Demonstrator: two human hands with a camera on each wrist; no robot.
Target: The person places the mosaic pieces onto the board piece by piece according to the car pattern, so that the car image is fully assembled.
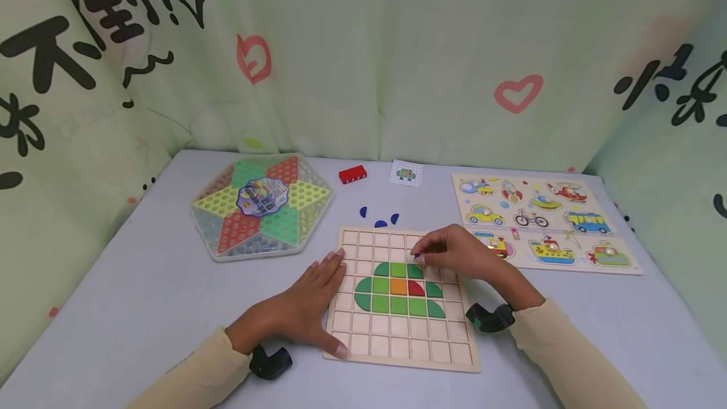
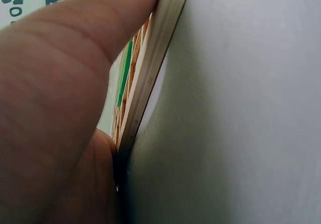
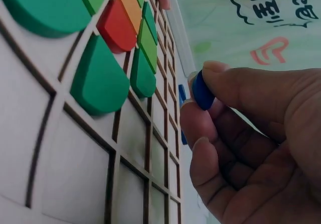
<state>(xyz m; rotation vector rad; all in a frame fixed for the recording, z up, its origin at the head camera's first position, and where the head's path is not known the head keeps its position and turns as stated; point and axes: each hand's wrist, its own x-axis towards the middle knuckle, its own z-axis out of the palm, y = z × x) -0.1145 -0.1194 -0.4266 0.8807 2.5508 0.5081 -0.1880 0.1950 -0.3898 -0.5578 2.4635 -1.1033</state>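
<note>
A square wooden grid board (image 1: 363,339) lies on the table, some cells filled with green, red and orange pieces in a turtle-like shape. My left hand (image 1: 303,302) rests along its left edge, fingers spread, thumb at the near left corner. My right hand (image 1: 460,254) is over the upper right of the grid. Between thumb and index finger it pinches a small blue rounded piece (image 3: 203,91), held above the cells. The red quarter-round piece (image 1: 416,288) sits beside the orange square (image 1: 399,286). Beyond the board's far edge lie blue pieces (image 1: 380,224).
At the back left is a hexagonal Chinese checkers board (image 1: 309,195). A red block (image 1: 353,174) and a small pattern card (image 1: 406,173) lie near the far edge. To the right is a vehicle puzzle board (image 1: 514,257), close by the right forearm. Printed curtains hang behind.
</note>
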